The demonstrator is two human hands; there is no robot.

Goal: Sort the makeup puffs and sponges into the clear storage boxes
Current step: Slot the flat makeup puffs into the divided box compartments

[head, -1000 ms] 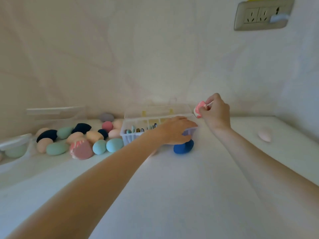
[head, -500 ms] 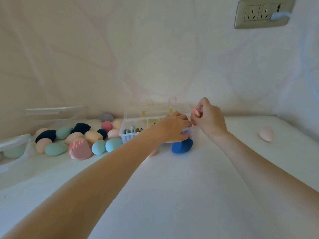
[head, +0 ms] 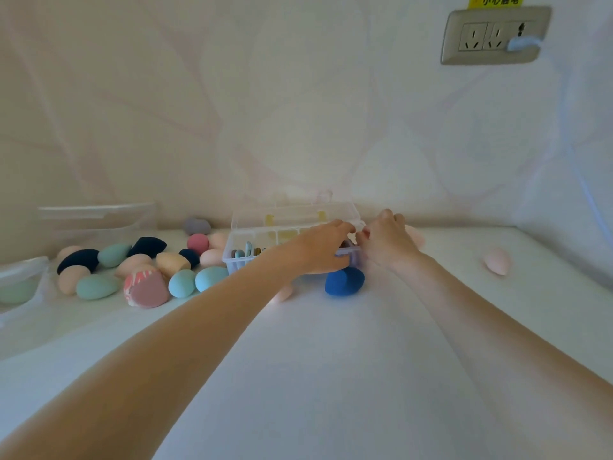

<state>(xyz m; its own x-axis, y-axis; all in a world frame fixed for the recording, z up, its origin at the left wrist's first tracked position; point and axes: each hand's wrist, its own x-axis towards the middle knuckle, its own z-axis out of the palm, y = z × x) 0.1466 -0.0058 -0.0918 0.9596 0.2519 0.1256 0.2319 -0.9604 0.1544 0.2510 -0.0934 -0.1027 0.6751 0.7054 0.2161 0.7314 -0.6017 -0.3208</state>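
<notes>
Clear storage box with pale yellow pieces in the rear compartments and teal, grey and brown pieces at the front. Royal blue sponge just in front of the box. Pink sponge marbled with white and coral at the near edge of the pile. Navy sponges, mint green sponges, light blue sponges, peach sponges, rose sponge, grey sponge. Pale pink sponge lying apart at right. White tabletop. Cream wall with faint pink leaf pattern. Silver-grey socket plate under a yellow label.
</notes>
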